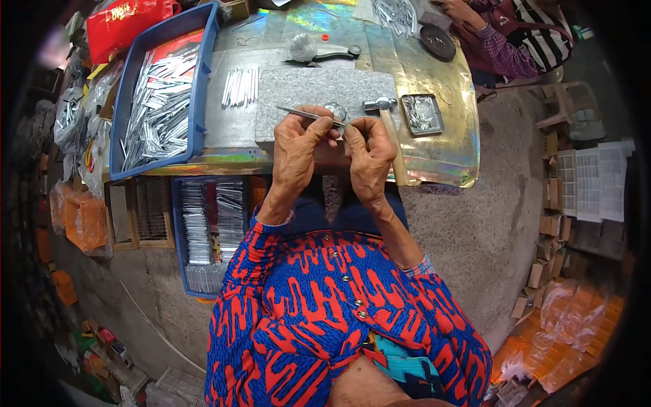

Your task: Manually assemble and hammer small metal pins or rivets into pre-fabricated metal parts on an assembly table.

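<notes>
I find the tabletop [444, 159] free at its near right corner, but the hammer [391, 129] crowds the right grip [370, 156].

A glossy red bag [125, 22] lies near the far left corner of the shiny gold worktop [462, 146], a black round dish [437, 43] near its far right, white slatted crates [591, 180] beyond.

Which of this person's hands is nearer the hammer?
The right. The right hand is close beside the hammer, just left of its handle; contact is unclear. The left hand is farther left, holding a thin metal rod.
</notes>
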The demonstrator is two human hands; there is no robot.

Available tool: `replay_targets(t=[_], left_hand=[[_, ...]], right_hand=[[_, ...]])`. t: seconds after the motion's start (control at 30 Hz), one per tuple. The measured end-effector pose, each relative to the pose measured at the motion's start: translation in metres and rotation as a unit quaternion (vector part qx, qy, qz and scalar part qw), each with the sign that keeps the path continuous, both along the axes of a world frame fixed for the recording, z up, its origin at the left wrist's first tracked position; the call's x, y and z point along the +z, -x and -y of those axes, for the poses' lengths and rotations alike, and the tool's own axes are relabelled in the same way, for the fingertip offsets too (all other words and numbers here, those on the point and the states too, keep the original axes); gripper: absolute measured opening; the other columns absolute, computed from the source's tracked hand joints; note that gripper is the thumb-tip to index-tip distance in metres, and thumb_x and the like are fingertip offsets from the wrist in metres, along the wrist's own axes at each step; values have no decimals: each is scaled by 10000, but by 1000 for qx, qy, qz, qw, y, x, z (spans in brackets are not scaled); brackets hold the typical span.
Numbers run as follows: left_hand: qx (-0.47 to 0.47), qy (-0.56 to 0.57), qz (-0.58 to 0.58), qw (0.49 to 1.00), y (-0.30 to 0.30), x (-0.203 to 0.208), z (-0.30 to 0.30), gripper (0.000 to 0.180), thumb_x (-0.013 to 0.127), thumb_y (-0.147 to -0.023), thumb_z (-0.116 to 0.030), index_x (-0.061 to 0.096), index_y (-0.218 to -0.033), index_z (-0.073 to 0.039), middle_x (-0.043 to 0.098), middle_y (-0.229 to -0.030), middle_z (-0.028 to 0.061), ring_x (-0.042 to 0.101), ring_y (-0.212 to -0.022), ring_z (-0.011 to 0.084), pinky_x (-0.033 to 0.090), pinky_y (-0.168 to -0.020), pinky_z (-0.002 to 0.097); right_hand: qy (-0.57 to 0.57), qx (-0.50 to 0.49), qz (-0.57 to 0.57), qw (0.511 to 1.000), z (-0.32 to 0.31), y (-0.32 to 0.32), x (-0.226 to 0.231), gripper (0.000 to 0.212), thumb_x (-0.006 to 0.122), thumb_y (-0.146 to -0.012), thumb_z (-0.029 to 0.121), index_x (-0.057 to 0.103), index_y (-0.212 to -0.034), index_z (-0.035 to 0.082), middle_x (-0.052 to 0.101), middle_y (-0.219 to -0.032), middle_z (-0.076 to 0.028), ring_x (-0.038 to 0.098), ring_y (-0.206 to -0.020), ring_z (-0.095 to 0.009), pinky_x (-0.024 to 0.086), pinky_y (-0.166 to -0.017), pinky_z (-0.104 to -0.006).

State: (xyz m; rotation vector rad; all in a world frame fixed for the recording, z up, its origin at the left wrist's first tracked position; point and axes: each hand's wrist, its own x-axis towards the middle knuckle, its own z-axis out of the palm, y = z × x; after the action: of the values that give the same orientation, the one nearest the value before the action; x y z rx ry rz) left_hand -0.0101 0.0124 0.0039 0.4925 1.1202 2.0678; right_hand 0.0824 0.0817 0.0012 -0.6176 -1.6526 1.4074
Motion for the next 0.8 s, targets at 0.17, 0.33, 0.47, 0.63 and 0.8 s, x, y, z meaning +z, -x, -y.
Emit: replay_targets(t=[0.17, 0.33, 0.47, 0.63, 0.8], left_hand=[[57, 76, -191, 977, 10, 7, -4, 107, 550, -837, -37, 557, -925, 24, 623, -794, 93, 588, -663, 119, 485, -578, 217], [79, 70, -196, 975, 21, 3, -12, 75, 515, -848, -32, 554, -888, 18, 608, -733, 62, 568, -619, 86, 464, -526, 203], [72, 67, -208, 973, 29, -3, -21, 57, 513, -858, -49, 549, -862, -5, 601, -715, 49, 558, -606, 76, 451, -516, 194], [22, 118, -250, 961, 39, -11, -27, 65, 507, -870, -69, 534, -888, -14, 609, -776, 52, 543, -635, 68, 438, -556, 190], [36, 133, -266, 954, 40, -11, -35, 48, 508, -839, -46, 548, -818, -30, 568, -666, 3, 501, -561, 37, 405, -494, 180]], right_hand=[[288, 149, -114, 939, -3, 2, 1, 175, 513, -869, 77, 470, -999, -32, 491, -707, -10, 424, -527, -31, 323, -402, -163], [328, 198, -150, 912, 1, 7, 1, 307, 500, -864, 63, 427, -1134, -61, 504, -758, -26, 433, -545, -37, 335, -410, -158], [309, 183, -123, 925, -6, 6, -3, 327, 492, -856, 47, 411, -1152, -68, 511, -765, -38, 437, -549, -42, 338, -417, -158], [271, 134, -111, 947, -19, -4, 0, 257, 483, -851, 27, 449, -1090, -60, 513, -767, -52, 439, -554, -40, 336, -420, -156], [233, 114, -59, 964, -22, -11, 0, 240, 485, -855, 32, 465, -1075, -62, 517, -771, -53, 437, -549, -34, 333, -419, -155]])
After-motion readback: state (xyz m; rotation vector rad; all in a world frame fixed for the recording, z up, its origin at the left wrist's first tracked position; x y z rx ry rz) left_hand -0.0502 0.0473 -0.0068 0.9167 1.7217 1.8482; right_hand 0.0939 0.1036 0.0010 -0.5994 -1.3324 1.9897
